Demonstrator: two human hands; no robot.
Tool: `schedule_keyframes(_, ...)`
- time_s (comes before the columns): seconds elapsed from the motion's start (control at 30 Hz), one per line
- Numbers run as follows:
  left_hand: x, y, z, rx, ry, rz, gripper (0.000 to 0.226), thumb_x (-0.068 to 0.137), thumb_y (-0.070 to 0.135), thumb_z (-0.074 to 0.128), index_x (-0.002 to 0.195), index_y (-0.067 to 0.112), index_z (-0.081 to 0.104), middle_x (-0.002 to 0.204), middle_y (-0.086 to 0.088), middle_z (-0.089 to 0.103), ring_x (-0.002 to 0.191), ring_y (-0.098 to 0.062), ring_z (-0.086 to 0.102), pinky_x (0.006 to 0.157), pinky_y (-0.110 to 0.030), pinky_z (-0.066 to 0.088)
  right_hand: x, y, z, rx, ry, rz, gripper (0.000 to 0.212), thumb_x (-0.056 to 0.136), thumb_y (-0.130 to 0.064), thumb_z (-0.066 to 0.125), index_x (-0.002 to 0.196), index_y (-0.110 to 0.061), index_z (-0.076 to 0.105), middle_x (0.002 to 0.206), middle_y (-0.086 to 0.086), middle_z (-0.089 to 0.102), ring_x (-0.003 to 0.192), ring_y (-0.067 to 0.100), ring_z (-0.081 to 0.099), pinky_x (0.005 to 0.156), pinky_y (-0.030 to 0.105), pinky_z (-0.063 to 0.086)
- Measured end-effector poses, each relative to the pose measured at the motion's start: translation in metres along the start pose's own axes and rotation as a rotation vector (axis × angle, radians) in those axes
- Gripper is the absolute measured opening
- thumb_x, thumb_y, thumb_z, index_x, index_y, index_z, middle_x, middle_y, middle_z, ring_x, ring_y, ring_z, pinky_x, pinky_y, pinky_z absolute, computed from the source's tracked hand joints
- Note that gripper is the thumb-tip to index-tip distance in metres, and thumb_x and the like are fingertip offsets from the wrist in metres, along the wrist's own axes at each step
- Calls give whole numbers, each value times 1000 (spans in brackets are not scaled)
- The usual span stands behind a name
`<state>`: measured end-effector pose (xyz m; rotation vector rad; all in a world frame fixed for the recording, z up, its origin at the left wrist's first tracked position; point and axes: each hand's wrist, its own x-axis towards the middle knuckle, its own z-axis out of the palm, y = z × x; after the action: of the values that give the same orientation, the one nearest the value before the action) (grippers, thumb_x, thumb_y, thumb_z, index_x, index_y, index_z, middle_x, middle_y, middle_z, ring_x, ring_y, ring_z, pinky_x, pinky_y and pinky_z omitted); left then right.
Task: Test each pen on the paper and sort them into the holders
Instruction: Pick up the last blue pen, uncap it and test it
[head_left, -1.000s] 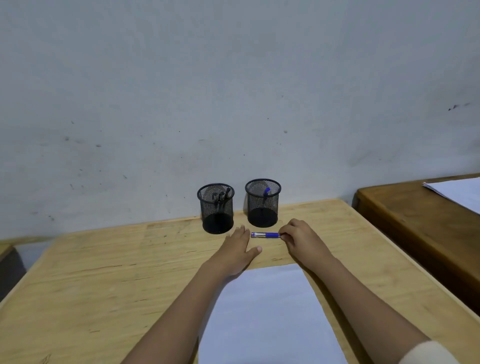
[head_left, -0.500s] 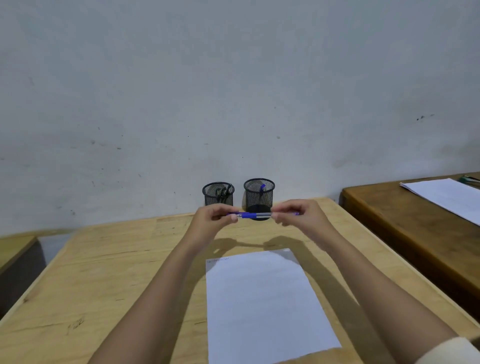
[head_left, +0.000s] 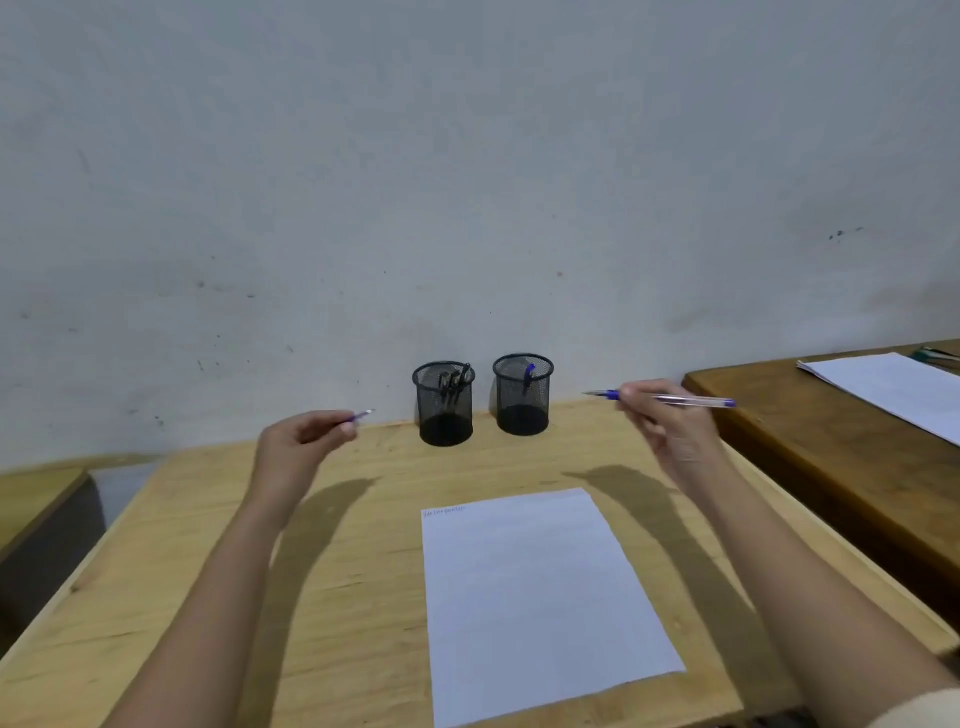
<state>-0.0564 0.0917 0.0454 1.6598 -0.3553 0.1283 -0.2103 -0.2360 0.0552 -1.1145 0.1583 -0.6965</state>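
Pale wooden desk (head_left: 182, 571): matt, visible grain. Two black wire-mesh metal holders (head_left: 443, 402) at 12 o'clock. White paper sheet (head_left: 540, 597): smooth, matt. Clear plastic pen w/ blue ends (head_left: 675, 399): glossy.

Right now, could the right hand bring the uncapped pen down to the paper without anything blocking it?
Probably yes. The right hand holds the pen in the air, and the paper lies bare on the desk below, with nothing between them.

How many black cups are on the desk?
2. The left holder and the right holder stand side by side by the wall, beyond the paper.
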Motion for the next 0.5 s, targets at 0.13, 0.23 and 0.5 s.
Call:
schedule_keyframes(0.13, -24, -35, 45, 119, -78, -98, 11, 79, -6, 67, 85, 3, 68, 72, 0, 65, 59, 2, 60, 62, -17, 47, -11, 46, 25, -166, 12, 102, 20, 65, 1, 75, 69, -10, 59, 62, 3, 63, 56, 10, 56, 53, 13, 46)
schedule_keyframes(0.23, -29, -66, 48, 312, -86, -80, 9, 79, 3, 70, 86, 9, 71, 84, -2, 67, 81, -16, 62, 68, -15, 43, -15, 67, 26, -237, -22, 162, 23, 74, 7, 68, 65, -10, 55, 59, 4, 54, 52, 11, 47, 48, 15, 39)
schedule_keyframes(0.5, -18, -80, 44, 494, -95, 29, 15, 85, 6, 64, 99, 6, 70, 96, -4, 69, 86, -12, 58, 69, -5, 36, -14, 88, 49, -273, -58, 246, 20, 75, 6, 68, 65, -8, 57, 65, 8, 61, 57, 12, 55, 53, 14, 47)
